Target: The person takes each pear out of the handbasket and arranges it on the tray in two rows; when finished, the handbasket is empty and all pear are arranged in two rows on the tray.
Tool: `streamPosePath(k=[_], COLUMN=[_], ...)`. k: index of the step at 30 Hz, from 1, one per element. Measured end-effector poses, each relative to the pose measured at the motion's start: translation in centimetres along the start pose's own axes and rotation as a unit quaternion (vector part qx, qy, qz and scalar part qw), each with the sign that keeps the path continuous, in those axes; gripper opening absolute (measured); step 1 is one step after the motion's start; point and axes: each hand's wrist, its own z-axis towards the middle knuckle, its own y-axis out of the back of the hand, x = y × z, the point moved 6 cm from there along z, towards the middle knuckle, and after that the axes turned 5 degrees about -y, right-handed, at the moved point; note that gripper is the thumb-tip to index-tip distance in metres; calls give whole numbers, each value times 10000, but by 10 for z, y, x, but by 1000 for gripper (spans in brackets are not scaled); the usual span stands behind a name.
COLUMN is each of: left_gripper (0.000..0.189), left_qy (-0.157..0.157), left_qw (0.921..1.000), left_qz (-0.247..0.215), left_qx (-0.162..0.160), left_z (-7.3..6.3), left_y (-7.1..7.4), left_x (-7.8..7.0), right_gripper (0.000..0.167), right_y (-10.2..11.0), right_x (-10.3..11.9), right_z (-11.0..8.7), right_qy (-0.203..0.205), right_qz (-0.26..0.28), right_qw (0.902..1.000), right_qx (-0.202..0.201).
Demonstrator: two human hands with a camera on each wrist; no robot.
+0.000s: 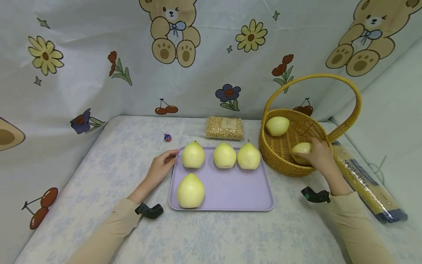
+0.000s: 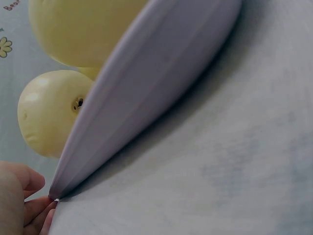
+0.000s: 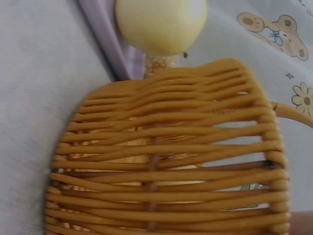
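Note:
My right hand [image 1: 320, 154] reaches over the wicker basket's [image 1: 276, 161] right rim and holds a yellow pear [image 1: 300, 153] inside it. Another pear [image 1: 277, 126] lies at the back left of the basket. My left hand [image 1: 160, 168] pinches the back left corner of the lilac tray [image 1: 234, 190]; in the left wrist view its thumb and fingers [image 2: 35, 208] meet at the rim. Three pears stand along the tray's back, and one pear [image 1: 191, 191] stands at its front left. Basket weave [image 3: 166, 147] hides most of the right hand in the right wrist view.
Behind the tray lies a bag of yellow kernels [image 1: 224, 128], with a wrapped lollipop [image 1: 167, 137] to its left. A spaghetti pack [image 1: 367, 181] lies right of the basket. The basket's tall handle [image 1: 316, 76] arches above it. A printed cloth [image 1: 201, 84] hangs behind.

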Motion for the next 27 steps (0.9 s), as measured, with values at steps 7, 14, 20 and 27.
streamPosePath(k=[7, 14, 20, 27], left_gripper=[33, 33, 32, 31], left_qy=[-31, -21, -48, -53], left_qw=[10000, 10000, 9999, 9999], left_qz=[68, 46, 131, 111], left_qx=[-49, -85, -72, -71], left_z=[3, 9, 9, 7], left_y=[-2, -7, -7, -6], left_x=[10, 43, 43, 41], right_gripper=[76, 78, 75, 77], right_y=[3, -1, 5, 27], right_x=[7, 9, 12, 35], right_z=[5, 7, 3, -15], right_qy=[427, 411, 248, 197], right_qz=[264, 743, 1325, 1793], right_qw=[9980, 9956, 9909, 9805], right_qx=[395, 409, -67, -777])
